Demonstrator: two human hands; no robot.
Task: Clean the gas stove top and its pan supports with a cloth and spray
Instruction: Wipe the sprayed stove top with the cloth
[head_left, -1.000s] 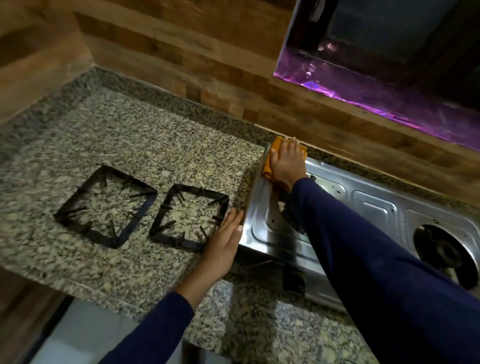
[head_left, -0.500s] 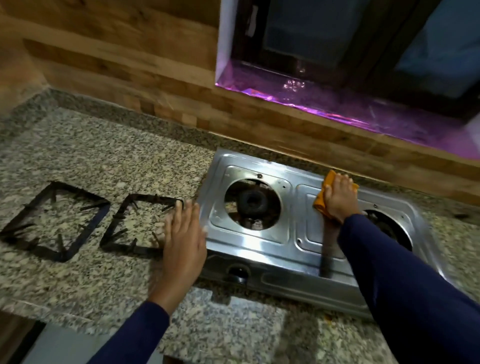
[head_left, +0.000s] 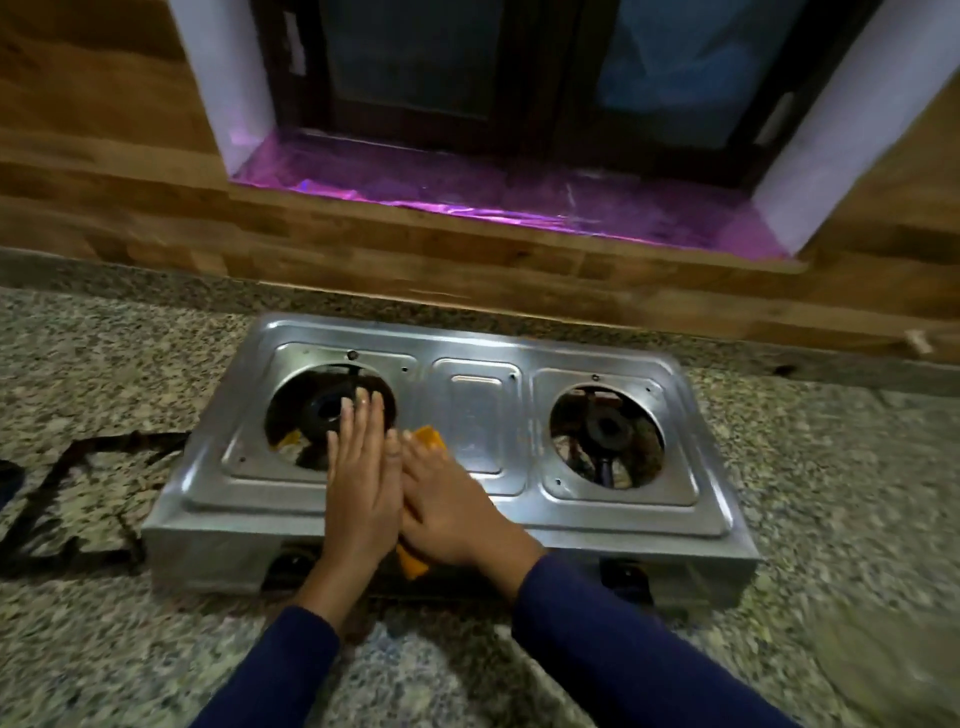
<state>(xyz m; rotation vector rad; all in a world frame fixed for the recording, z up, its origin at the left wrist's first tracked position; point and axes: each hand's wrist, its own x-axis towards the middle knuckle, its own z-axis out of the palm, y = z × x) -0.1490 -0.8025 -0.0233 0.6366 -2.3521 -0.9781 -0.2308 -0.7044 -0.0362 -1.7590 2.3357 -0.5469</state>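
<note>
Mid-wipe: our right hand (head_left: 457, 514) presses cloth (head_left: 429, 437) flat at stove top (head_left: 623, 522) front edge, left hand (head_left: 363, 483) flat, fingers straight; pan supports (head_left: 130, 440) look pending.

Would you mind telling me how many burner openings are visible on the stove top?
2: the left burner opening, partly under the left hand, and the right burner opening, uncovered.

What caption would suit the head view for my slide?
Right hand presses an orange cloth on the steel gas stove while the left hand lies flat beside it.
</note>
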